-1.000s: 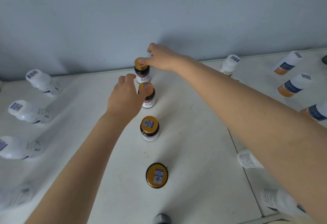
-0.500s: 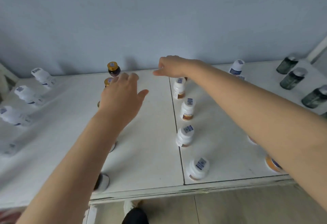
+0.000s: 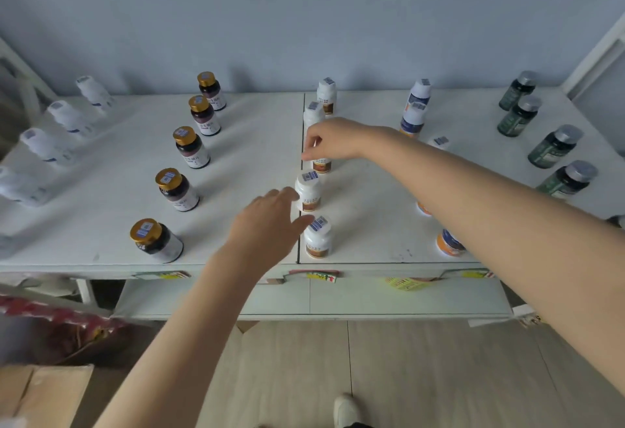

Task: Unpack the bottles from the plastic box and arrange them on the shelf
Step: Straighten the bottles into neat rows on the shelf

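White bottles (image 3: 307, 191) stand upright; right hand (image 3: 333, 138) perhaps pinches 1

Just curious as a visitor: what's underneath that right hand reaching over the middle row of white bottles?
Under the right hand only the brown-labelled base of a white bottle shows, standing on the shelf. Its cap and upper body are covered, so whether the fingers actually grip it is unclear.

soft even light, blurred edges
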